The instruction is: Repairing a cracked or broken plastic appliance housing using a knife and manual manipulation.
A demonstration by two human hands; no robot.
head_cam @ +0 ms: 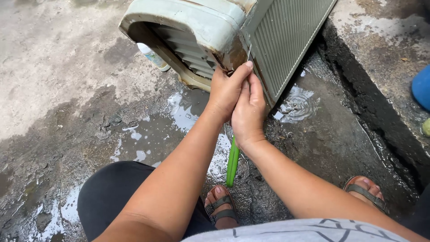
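Left hand (226, 89) and right hand (247, 112) press together, each grip closed on a thin metal strip (249, 53) at the corner of the air-conditioner unit (210, 27). The strip's long axis runs upright along the finned coil (286, 40). A green tool (232, 162) lies on the wet concrete floor (148, 134) below.

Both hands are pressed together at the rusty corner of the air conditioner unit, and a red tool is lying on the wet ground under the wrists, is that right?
Not quite: the tool under the wrists is green, not red, as the head view shows. The rest holds: the left hand and right hand meet at the rusty corner of the air conditioner unit, above the wet ground.
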